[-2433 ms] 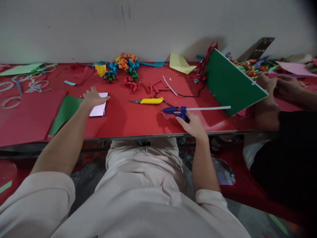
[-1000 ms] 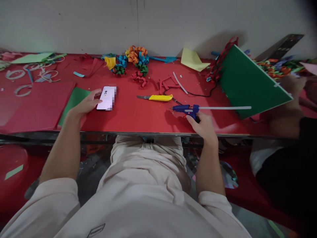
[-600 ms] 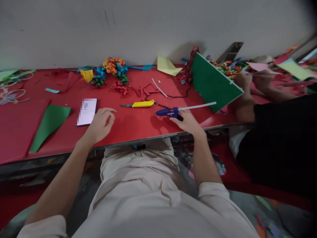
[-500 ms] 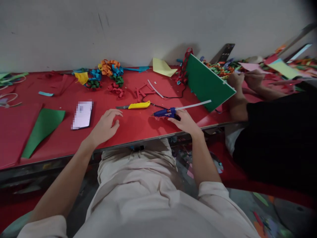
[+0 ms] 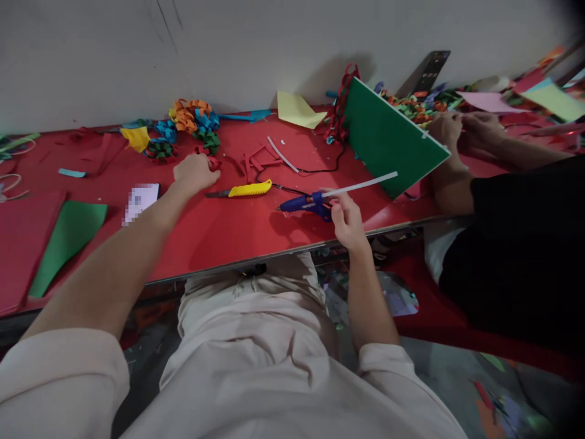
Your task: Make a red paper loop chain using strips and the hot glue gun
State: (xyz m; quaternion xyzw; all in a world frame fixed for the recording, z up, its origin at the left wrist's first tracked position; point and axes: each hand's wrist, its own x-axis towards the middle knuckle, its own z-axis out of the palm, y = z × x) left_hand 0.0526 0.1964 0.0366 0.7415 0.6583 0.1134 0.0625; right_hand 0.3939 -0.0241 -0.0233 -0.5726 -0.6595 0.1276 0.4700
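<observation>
The left arm [image 5: 109, 262], bare below a short off-white fabric sleeve [image 5: 68, 366], extends forward and inward. The left hand [image 5: 195, 174] is palm down at the end of a nearly straight wrist; its fingertips are hidden. The right arm [image 5: 371, 299], similarly clad, angles forward and slightly inward. The right hand [image 5: 349, 224] shows bent fingers [image 5: 342, 198]; firmness of closure is indeterminable.

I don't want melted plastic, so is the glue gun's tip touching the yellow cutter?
Apart: the head view shows red tabletop between the glue gun's tip and the yellow cutter.
</observation>
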